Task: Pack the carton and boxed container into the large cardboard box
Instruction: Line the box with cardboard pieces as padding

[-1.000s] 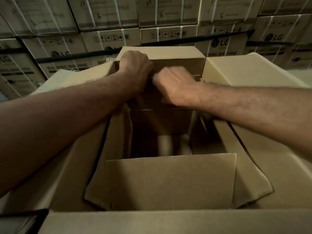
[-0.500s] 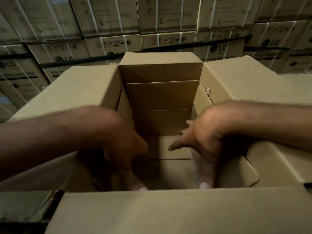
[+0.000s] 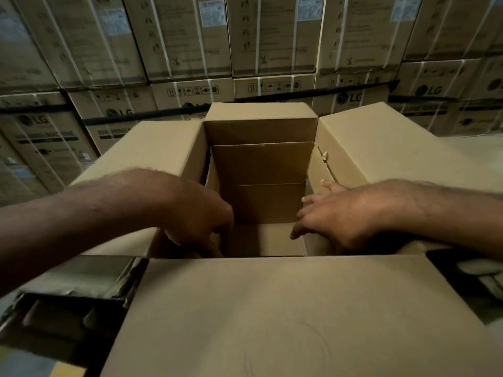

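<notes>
Half a second on, both hands sit higher in the large cardboard box (image 3: 299, 322), whose near flap now fills more of the view. The left hand (image 3: 198, 221) curls down into the near left corner, fingertips hidden, so its grip I cannot tell. The right hand (image 3: 337, 221) lies along the right wall, grip apart, fingers spread. Stepped cardboard panels (image 3: 261, 164) stand against the far wall

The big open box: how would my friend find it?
Look in front of the wall of stacked boxes. The big box sits there, the left hand and right hand reaching in. Unlike the others, it is open and plain, without straps or print.
</notes>
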{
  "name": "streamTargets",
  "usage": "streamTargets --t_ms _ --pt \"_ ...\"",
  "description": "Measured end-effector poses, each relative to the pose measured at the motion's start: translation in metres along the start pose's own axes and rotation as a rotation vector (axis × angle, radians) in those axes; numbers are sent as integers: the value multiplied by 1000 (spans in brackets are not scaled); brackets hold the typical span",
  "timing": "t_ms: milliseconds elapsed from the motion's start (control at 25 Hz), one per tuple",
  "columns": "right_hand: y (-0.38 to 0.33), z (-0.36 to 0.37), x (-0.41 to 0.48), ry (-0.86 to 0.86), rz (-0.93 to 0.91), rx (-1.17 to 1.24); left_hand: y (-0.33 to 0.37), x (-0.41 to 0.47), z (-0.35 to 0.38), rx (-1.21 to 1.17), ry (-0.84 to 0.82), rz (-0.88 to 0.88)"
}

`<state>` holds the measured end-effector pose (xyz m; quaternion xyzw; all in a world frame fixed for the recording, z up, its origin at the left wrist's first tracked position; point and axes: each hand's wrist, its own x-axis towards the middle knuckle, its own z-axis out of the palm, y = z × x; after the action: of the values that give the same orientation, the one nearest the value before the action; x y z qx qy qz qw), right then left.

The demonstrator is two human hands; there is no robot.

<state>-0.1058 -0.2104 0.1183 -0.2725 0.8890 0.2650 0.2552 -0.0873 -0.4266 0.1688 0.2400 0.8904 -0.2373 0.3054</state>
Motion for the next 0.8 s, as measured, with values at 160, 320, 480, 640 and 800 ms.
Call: streamTargets --t_ms 160,320,480,640,800 --pt "1 3 -3 177 -17 12 3 -7 10 -49 102 18" --pt "1 1 -23 311 42 106 2 -10 20 -12 190 -31" --pt "1 4 -40 511 116 121 3 -19 18 -60 329 -43" --pt "2 4 -58 684 173 190 -4 -23 18 -119 481 -53" --pt "4 10 -77 887 225 308 3 -38 14 -237 677 -20"
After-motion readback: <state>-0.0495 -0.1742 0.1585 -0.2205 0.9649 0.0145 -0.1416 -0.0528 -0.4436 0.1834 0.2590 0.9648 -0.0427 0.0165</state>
